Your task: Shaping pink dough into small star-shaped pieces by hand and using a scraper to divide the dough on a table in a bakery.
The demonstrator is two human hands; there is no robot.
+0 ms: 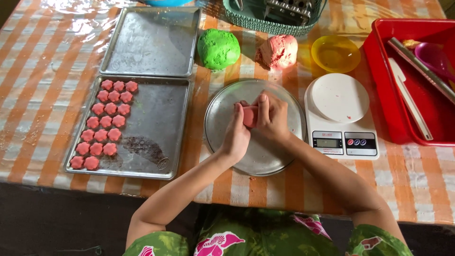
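Note:
My left hand [235, 136] and my right hand [272, 116] meet over a round metal plate [265, 159], both pressed around a small piece of pink dough [250, 115]. Only a strip of the dough shows between the fingers. Left of the plate lies a metal baking tray [156, 142] with several pink flower-shaped dough pieces [105, 123] in rows along its left side. Behind the plate sit a green dough ball [218, 48] and a pink dough ball [278, 51].
An empty second tray [152, 40] lies at the back left. A white kitchen scale [340, 115] stands right of the plate, a yellow bowl [335, 53] behind it. A red bin [417, 80] with utensils is at far right, a teal basket [270, 14] at the back.

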